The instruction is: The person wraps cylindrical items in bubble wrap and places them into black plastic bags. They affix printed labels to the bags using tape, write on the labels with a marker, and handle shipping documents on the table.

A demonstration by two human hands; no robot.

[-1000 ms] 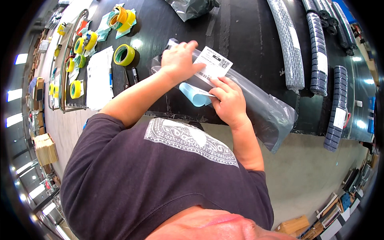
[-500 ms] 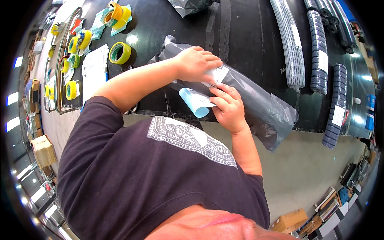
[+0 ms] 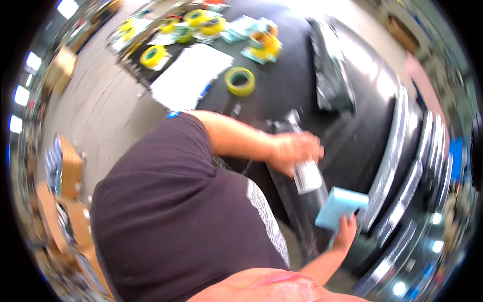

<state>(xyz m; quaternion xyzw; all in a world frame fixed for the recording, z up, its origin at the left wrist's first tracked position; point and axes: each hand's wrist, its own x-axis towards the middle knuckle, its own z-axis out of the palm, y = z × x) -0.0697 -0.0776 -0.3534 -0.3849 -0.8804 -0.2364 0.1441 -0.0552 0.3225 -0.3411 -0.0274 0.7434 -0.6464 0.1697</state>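
A long dark plastic-wrapped parcel [image 3: 313, 221] lies along the near edge of the table, with a white label [image 3: 308, 177] on its upper side. My left hand [image 3: 294, 152] rests over the parcel at the upper end of this label, fingers stretched out and somewhat blurred. Just right of the parcel, my right hand [image 3: 346, 230] pinches a light-blue sheet of label backing paper [image 3: 340, 207] by its lower edge. The sheet is bent, its blue side showing, and it is apart from the white label.
A yellow tape roll [image 3: 240, 81] and white papers [image 3: 191, 75] with a blue pen [image 3: 205, 91] lie left on the black table [image 3: 287, 65]. More tape rolls [image 3: 204, 21] sit beyond. Another dark parcel [image 3: 332, 70] lies at the back; several wrapped rolls [image 3: 390, 156] stretch along the right.
My right hand has drawn the blue backing paper away from the label, to the right. The label now lies on the parcel under my left fingers. The whole view has swung round.
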